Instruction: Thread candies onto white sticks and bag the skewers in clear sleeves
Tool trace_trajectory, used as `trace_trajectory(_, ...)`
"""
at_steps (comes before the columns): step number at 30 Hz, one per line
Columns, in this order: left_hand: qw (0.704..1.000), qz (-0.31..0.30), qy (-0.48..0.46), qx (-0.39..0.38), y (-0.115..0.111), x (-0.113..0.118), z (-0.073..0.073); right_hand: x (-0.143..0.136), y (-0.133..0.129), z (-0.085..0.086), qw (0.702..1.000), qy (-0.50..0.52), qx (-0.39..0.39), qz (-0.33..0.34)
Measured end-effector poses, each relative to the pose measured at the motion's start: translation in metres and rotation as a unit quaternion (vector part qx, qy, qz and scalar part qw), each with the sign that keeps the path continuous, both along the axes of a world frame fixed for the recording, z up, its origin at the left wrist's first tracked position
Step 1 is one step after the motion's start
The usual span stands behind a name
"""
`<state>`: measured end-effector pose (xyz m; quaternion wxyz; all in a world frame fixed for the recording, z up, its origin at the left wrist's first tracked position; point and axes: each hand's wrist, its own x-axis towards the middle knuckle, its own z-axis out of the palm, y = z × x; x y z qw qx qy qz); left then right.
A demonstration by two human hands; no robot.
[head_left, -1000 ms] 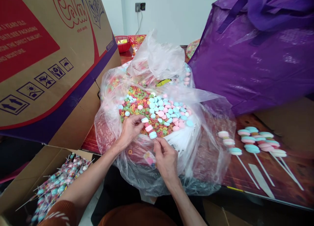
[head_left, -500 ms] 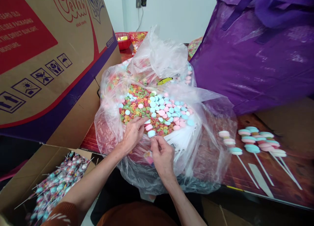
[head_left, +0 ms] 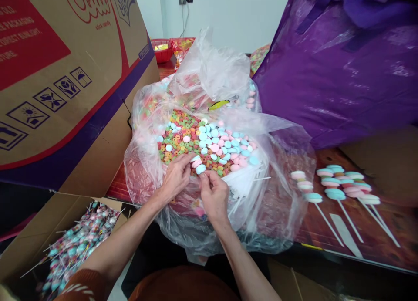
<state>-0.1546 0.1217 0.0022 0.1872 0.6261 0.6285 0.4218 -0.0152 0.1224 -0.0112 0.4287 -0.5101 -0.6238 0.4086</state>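
Between my hands is a candy stack of white, pink and blue pieces. My left hand has its fingertips closed on the upper, left side of the stack. My right hand is pinched just under the lowest blue piece; any stick there is hidden by the fingers. Beyond them, colourful gummy rings and pink and blue candies lie in an open clear plastic bag. White sticks fan out in the bag, right of my right hand.
Several finished-looking candy sticks lie on the red-brown table at right. A large carton stands left, a purple bag right. Below left, a box holds wrapped candy sticks. A red basket sits behind.
Both hands and the stack have shifted slightly upward in view. One white stick now juts out to the right from the pile. The view has tilted slightly.
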Motion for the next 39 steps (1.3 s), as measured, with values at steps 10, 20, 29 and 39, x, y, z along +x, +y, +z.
trace_trajectory(10,0.971,0.027,-0.233,-0.037,-0.006,-0.009,0.018,0.033,-0.011,0.004,0.997,0.013,-0.030,0.070)
trace_trajectory(20,0.959,0.057,-0.274,-0.046,-0.009,0.006,0.018,0.030,-0.018,0.007,0.998,0.010,0.035,0.048)
trace_trajectory(29,0.936,0.130,-0.316,-0.086,-0.014,0.017,0.009,0.017,-0.022,0.005,0.994,-0.026,0.093,0.045)
trace_trajectory(39,0.960,0.009,-0.273,-0.054,-0.020,0.018,0.042,0.109,-0.008,0.038,0.957,-0.140,0.218,-0.133)
